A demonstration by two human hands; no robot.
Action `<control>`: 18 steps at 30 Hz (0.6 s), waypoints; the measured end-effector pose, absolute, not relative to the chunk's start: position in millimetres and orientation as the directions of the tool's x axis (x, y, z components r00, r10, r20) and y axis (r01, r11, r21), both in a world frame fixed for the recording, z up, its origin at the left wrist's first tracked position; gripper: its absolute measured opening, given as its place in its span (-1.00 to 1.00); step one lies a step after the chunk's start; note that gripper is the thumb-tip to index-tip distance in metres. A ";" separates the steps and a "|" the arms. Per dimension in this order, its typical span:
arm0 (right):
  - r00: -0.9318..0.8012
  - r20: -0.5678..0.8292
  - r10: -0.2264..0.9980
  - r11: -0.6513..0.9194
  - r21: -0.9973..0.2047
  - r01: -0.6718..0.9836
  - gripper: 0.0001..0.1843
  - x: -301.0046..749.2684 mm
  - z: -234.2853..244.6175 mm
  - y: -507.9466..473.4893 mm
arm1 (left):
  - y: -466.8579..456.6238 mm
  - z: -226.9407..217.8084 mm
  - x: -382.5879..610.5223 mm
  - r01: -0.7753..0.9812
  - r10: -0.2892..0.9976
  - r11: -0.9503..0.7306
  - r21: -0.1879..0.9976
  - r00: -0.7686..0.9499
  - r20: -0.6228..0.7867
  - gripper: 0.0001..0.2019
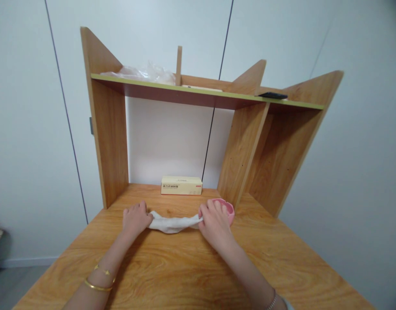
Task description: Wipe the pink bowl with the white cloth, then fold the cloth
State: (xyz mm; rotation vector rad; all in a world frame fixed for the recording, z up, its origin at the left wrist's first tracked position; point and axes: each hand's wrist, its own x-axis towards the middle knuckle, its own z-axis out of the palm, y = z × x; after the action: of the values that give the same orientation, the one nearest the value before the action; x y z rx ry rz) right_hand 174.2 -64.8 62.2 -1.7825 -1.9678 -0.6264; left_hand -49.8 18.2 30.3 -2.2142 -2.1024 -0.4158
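Observation:
A white cloth [174, 223], rolled into a long strip, is stretched between my two hands just above the wooden desk [185, 271]. My left hand [135, 217] is closed on the cloth's left end. Closed on the right end is my right hand [214, 221], which partly covers a pink round object [229, 209] lying on the desk right behind it.
A beige cardboard box [181, 185] lies at the back of the desk under the wooden shelf [198, 92]. On top of the shelf are a crumpled clear plastic bag [146, 72] and a flat black item [273, 95]. Upright side panels [239, 155] stand at both sides.

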 end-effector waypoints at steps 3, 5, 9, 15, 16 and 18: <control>-0.100 0.519 0.849 0.085 0.052 0.995 -0.83 175.7 58.0 -86.1 | 14.1 30.3 -45.6 0.987 0.974 -0.068 0.144 0.034 0.224 -0.71; -0.088 0.475 0.876 0.080 0.036 0.996 -0.81 177.7 49.0 -99.4 | 11.9 30.6 -42.6 0.981 0.973 -0.105 0.162 0.068 0.219 -0.72; -0.036 0.426 0.904 0.014 0.053 0.998 -0.77 185.9 27.9 -117.2 | 9.5 28.9 -36.7 0.948 0.962 -0.226 0.222 0.182 0.202 -0.78; -0.015 0.413 0.911 -0.108 0.274 0.956 -0.69 211.3 9.0 -126.2 | 10.8 19.1 -29.7 0.809 0.898 -0.441 0.389 0.395 0.194 -0.84; -0.011 0.395 0.919 -0.120 0.305 0.945 -0.67 215.8 7.7 -127.8 | 11.3 18.6 -29.0 0.787 0.891 -0.454 0.417 0.410 0.196 -0.83; -0.009 0.339 0.941 -0.114 0.340 0.933 -0.66 223.4 7.4 -131.4 | 11.6 19.4 -27.7 0.743 0.884 -0.465 0.481 0.421 0.203 -0.82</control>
State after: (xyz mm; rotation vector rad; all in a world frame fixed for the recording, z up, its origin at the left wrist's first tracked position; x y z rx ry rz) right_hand 223.4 -131.4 7.4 -2.2216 -2.1006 -0.7825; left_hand -27.7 11.6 19.4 -2.9050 -1.7259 -0.7666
